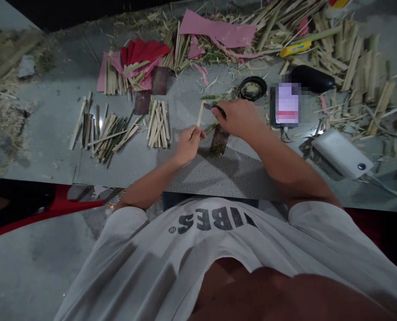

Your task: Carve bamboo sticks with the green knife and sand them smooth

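My left hand is closed around the lower end of a thin pale bamboo strip, which points away from me. My right hand is wrapped round the dark handle of a small knife. Its short blade lies at the strip's upper end. Just below my right hand is a brown sandpaper piece with green shavings on it. More green shavings lie beyond the blade. Left of my left hand is a pile of pale strips.
Darker strips lie farther left, below red sandpaper sheets. A round black dish, a phone, a black case and a white power bank with a cable are at right. A yellow cutter lies among bamboo scraps.
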Demonstrator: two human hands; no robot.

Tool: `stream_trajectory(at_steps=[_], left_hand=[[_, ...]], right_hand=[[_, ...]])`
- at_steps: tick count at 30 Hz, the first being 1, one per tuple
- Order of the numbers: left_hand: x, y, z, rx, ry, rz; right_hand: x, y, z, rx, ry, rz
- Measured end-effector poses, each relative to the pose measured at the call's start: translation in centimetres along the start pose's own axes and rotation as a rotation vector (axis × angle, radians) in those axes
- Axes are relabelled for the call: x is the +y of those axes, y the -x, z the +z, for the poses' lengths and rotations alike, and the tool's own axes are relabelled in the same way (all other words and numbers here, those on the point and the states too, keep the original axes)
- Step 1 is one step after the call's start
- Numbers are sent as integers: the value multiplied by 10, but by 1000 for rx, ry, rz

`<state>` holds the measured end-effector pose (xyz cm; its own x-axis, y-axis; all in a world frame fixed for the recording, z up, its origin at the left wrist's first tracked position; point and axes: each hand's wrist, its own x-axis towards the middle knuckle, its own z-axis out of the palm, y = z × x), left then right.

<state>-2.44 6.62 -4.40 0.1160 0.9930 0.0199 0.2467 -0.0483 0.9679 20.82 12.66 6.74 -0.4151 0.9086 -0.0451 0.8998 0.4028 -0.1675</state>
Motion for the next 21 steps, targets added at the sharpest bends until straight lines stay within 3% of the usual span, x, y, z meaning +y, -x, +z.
stream_trajectory(at_steps=[6, 10, 15, 21], left_hand=[[1, 1, -1, -9, -74, 17], [7, 9, -1, 1, -146, 104], [16, 19, 0, -56, -241, 92], [25, 25, 0, -49, -233, 79]], right_hand=[[0, 0, 12, -133, -64, -238], [8, -4, 18, -136, -101, -235], [22, -8, 20, -77, -144, -153], [20, -5, 19, -119, -150, -245]])
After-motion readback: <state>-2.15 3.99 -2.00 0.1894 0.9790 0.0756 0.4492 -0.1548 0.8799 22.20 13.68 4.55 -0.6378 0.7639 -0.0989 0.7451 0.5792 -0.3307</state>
